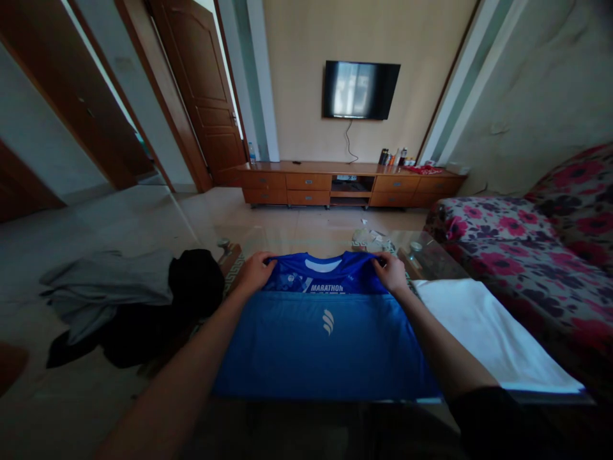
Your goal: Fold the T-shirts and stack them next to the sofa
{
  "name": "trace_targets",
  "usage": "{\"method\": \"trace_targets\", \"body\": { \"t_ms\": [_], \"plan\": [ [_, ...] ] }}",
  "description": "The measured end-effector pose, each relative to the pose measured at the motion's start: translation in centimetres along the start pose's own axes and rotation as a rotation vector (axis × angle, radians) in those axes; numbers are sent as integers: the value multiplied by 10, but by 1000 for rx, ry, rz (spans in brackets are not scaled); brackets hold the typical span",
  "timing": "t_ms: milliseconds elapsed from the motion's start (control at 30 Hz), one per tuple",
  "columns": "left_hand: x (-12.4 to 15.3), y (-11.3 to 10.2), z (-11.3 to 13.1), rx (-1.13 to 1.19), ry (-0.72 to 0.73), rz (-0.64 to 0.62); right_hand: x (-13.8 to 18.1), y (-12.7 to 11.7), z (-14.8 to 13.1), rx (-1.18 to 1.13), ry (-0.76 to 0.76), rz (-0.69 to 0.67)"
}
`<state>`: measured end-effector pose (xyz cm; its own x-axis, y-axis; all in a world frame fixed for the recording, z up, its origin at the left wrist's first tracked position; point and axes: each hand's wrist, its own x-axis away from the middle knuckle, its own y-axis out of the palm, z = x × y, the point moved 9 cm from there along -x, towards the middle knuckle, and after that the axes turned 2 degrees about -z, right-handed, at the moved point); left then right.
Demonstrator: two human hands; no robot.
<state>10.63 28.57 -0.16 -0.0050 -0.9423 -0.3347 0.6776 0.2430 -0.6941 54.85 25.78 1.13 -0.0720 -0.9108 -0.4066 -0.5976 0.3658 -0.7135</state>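
Note:
A blue sports shirt (320, 338) with white "MARATHON" lettering lies partly folded on a glass table (433, 255) in front of me. My left hand (255, 271) grips the shirt's far left corner by the shoulder, fingers curled over the fabric. My right hand (391, 271) pinches the far right corner the same way. Both forearms stretch along the shirt's sides.
A white cloth (488, 335) lies at the shirt's right. Grey and black clothes (129, 300) are heaped at the left. A flowered sofa (541, 230) stands to the right. A wooden TV cabinet (349, 184) and a wall television (360, 89) are at the far wall.

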Motion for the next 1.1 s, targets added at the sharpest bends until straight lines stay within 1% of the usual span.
{"method": "trace_targets", "body": {
  "t_ms": [67, 133, 233, 300, 333, 367, 433, 467, 533, 600, 667, 733, 833, 933, 1000, 1100],
  "plan": [
    [17, -20, 9, 86, -30, 30, 22, -24, -18, -34, -46, 3],
    [37, -38, 23, 141, -15, 44, 47, -47, -31, -71, -72, 36],
    [75, -63, 41, 137, 35, 44, 93, -75, -33, -93, -48, 90],
    [105, -72, 49, 70, 77, -1, 126, -82, -28, -71, -36, 50],
    [121, -72, 53, 20, 112, -49, 142, -80, -25, -41, -46, -9],
    [139, -70, 56, -39, 157, -114, 157, -75, -24, 10, -62, -98],
    [174, -58, 64, -167, 259, -264, 187, -59, -22, 169, -89, -302],
    [191, -51, 67, -229, 304, -328, 201, -53, -22, 255, -94, -374],
    [218, -37, 74, -333, 368, -406, 220, -43, -28, 388, -101, -454],
    [235, -24, 82, -392, 411, -447, 231, -36, -44, 434, -126, -478],
    [244, -12, 91, -413, 446, -487, 236, -26, -60, 422, -162, -500],
    [247, -1, 98, -422, 473, -528, 237, -17, -70, 395, -179, -503],
    [246, 8, 99, -431, 478, -571, 233, -5, -64, 362, -110, -502],
    [244, 11, 96, -433, 477, -586, 231, 7, -52, 287, -48, -549],
    [244, 11, 95, -440, 495, -592, 230, 9, -53, 205, -79, -564],
    [244, 8, 95, -456, 525, -610, 229, -1, -64, 113, -184, -518]
  ]
}}
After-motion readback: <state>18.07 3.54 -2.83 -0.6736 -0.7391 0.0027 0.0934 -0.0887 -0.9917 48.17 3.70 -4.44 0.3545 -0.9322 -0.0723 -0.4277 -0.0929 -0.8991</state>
